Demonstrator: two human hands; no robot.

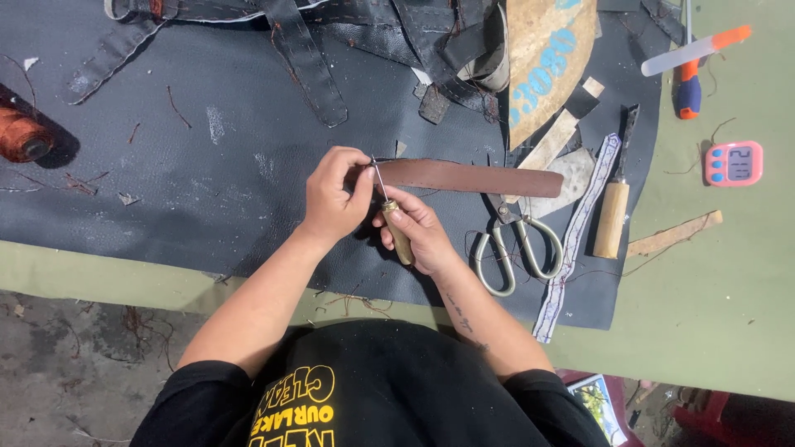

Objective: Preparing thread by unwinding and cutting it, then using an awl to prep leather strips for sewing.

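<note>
Head view – left hand (334,197) pinches brown strap (472,177), right hand (421,233) grips awl (392,222).

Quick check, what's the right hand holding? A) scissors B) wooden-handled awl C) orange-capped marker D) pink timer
B: the right hand grips a wooden-handled awl with its metal point up at the end of the brown leather strap, which the left hand pinches; the scissors lie untouched on the dark mat.

Scissors (515,247) lie beside a wooden-handled knife (614,211) on the dark mat (207,149). A pink timer (733,163) sits farther right. An orange thread spool (21,136) rests far left.
</note>
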